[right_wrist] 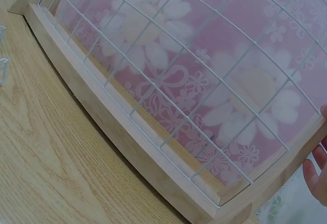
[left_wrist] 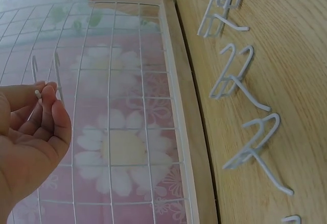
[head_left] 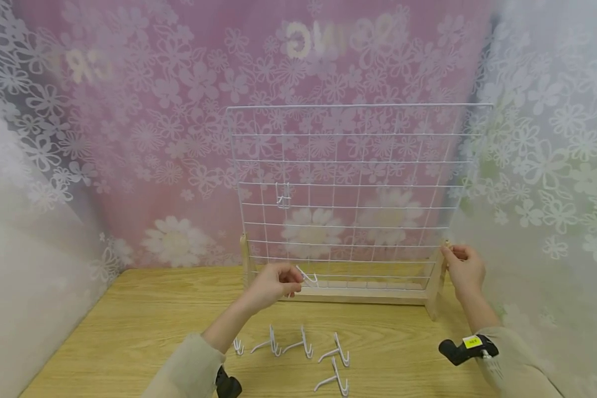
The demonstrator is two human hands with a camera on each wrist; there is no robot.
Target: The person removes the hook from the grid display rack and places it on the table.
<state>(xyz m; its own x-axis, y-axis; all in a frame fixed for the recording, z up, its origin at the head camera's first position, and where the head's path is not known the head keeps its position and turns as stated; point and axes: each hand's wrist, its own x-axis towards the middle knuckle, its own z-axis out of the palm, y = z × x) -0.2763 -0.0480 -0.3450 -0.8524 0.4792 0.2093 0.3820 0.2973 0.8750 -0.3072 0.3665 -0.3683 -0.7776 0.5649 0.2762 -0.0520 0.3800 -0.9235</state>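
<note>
My left hand (head_left: 273, 284) pinches a white double-wire hook (left_wrist: 57, 71) between thumb and fingers. Its two bent prongs point up in the left wrist view, close in front of the lower part of a white wire grid (head_left: 358, 105). This grid stands upright in a wooden base (head_left: 358, 297). At the right side, my right hand (head_left: 466, 271) grips the top of the wooden post (head_left: 434, 287) with thumb and fingertips. Only some fingers (right_wrist: 319, 157) of that hand show at the edge of the right wrist view. Another white hook (head_left: 283, 203) hangs on the grid's left part.
Several loose white hooks (head_left: 337, 354) lie on the wood-grain table (head_left: 129, 326) in front of the stand. Behind the grid hangs a pink flowered curtain (head_left: 179, 143). Pale flowered sheets (head_left: 552, 221) close in both sides.
</note>
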